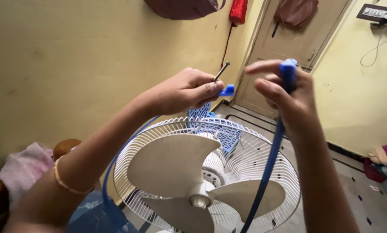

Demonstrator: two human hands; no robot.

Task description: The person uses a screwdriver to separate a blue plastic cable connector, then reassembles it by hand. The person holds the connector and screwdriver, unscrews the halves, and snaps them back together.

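Head view: left hand point(187, 90) fingers pinch screw point(221, 71) w/ blue clip point(228, 90); right hand point(284, 97) fingers grip blue rim band point(269, 166) over fan.

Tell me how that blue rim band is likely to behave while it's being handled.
The blue rim band probably flexes rather than stays stiff: it hangs in a long thin curve from the right hand, looping under the fan guard toward the left hand. It looks light, pinched by fingertips alone. Its free length may swing or snag the white blades.

We hold both hands raised at chest height, forearms angled inward. Our left hand point(187, 89) pinches with fingertips; our right hand point(284, 92) is curled closed.
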